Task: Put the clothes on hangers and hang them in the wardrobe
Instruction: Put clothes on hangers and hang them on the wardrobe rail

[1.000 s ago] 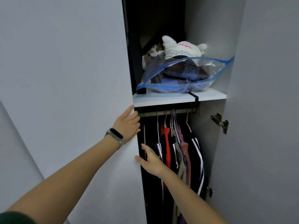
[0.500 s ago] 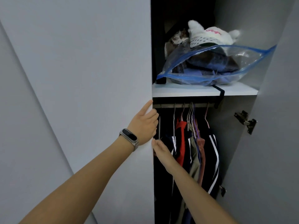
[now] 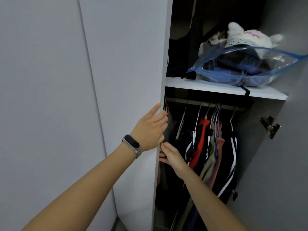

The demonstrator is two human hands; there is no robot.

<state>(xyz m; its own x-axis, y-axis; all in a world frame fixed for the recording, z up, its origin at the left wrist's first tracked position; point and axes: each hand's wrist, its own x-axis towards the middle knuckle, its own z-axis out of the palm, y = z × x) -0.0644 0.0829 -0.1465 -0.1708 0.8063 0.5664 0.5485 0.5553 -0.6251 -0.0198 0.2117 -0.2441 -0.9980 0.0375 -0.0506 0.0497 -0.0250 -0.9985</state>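
Note:
My left hand (image 3: 150, 129), with a band on its wrist, grips the free edge of the wardrobe's left door (image 3: 126, 67), fingers curled behind the edge. Just below it my right hand (image 3: 172, 155) also holds that edge, its fingertips hooked round it. Inside, several garments on hangers (image 3: 210, 147) hang from the rail (image 3: 191, 102): dark ones with white stripes, a red one, an olive one and a pinkish one. Neither hand holds a garment or a hanger.
Above the rail a white shelf (image 3: 200, 85) carries a clear blue-edged bag of clothes (image 3: 250, 67) with a white fluffy hat (image 3: 246, 39) on top. The right door (image 3: 293, 164) stands open, with a metal hinge (image 3: 270, 126) on it. A closed grey panel (image 3: 41, 97) lies to the left.
Both hands moved onto the left door's edge, and the door has swung out a little, showing more of the dark interior. The view has shifted left.

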